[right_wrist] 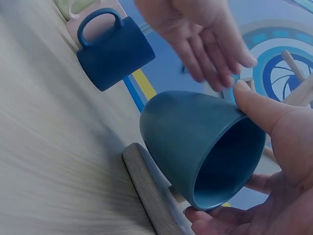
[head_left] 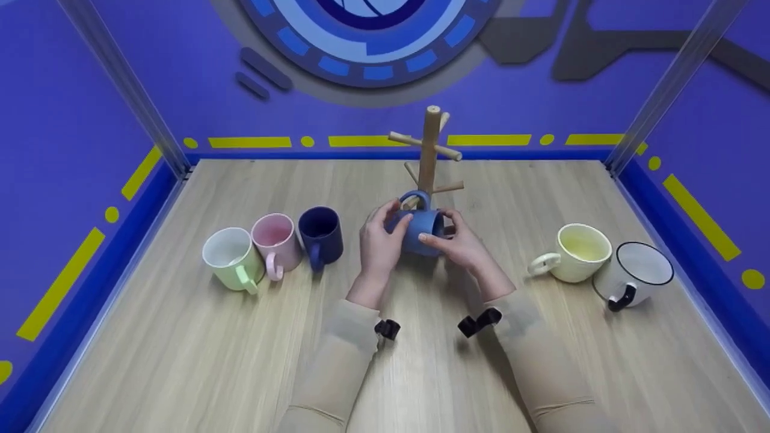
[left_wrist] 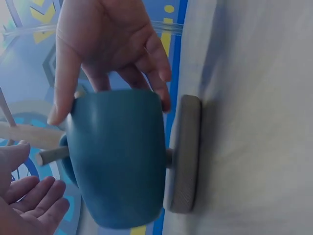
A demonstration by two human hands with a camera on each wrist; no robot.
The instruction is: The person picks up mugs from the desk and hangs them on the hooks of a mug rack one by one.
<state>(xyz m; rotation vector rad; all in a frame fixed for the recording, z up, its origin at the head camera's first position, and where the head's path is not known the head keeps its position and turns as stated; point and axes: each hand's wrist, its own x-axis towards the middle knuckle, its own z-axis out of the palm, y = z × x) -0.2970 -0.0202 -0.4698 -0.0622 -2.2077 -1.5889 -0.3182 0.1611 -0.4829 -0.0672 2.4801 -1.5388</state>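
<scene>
A blue mug [head_left: 416, 243] lies on its side low at the wooden mug tree [head_left: 429, 159], its handle upward and its mouth to the right. My right hand [head_left: 466, 243] pinches the mug's rim, thumb on one side and fingers on the other, as the right wrist view shows. My left hand [head_left: 382, 243] hovers by the mug's base end with loosely extended fingers, a gap between them and the mug in the right wrist view. In the left wrist view a short peg [left_wrist: 52, 155] overlaps the mug's handle [left_wrist: 67, 164]. Below the mug is the tree's base [left_wrist: 186, 156].
Left on the table [head_left: 289, 337] stand a light green mug [head_left: 231, 264], a pink mug [head_left: 280, 243] and a dark blue mug [head_left: 325, 240]. To the right are a pale yellow mug [head_left: 580, 258] and a white mug [head_left: 640, 273] with black rim. Blue walls [head_left: 692, 132] enclose the table.
</scene>
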